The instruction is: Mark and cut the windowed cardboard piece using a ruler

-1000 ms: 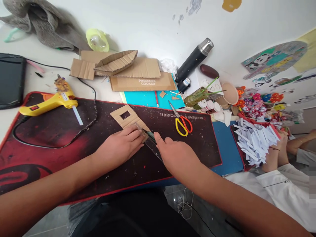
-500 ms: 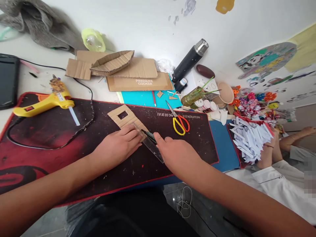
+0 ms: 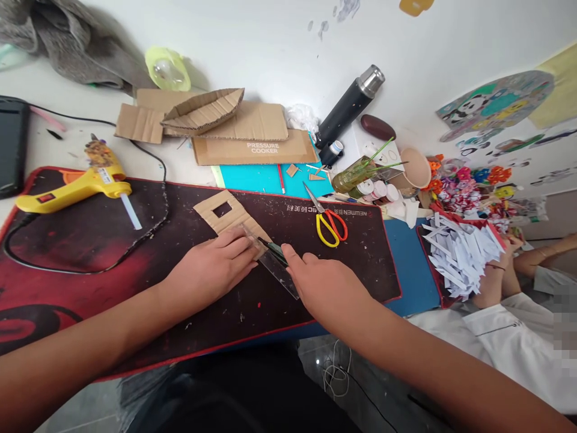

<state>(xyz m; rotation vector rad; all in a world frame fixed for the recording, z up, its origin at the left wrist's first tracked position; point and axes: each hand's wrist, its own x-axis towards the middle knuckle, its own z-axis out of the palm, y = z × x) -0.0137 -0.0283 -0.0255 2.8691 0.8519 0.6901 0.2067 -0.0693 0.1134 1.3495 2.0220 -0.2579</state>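
Observation:
My left hand (image 3: 211, 270) lies flat, fingers together, pressing a clear ruler (image 3: 280, 270) onto a brown cardboard piece (image 3: 225, 215) that has a square window cut in it. The cardboard rests on a dark red and black mat (image 3: 112, 252). My right hand (image 3: 327, 282) is closed round a dark, green-tipped cutting tool (image 3: 273, 251), whose tip lies along the ruler's edge at the cardboard's lower right corner. The two hands almost meet over the ruler.
A yellow glue gun (image 3: 72, 187) with its cord lies at the mat's left. Yellow-handled scissors (image 3: 329, 222) lie to the right. Cardboard sheets (image 3: 252, 135), a black flask (image 3: 349, 108), paint pots and cups stand behind. Another person's arm (image 3: 518, 282) holds white paper strips (image 3: 460, 252) at right.
Both hands stay on the ruler and cutting tool in almost the same place. Only the camera view has shifted slightly.

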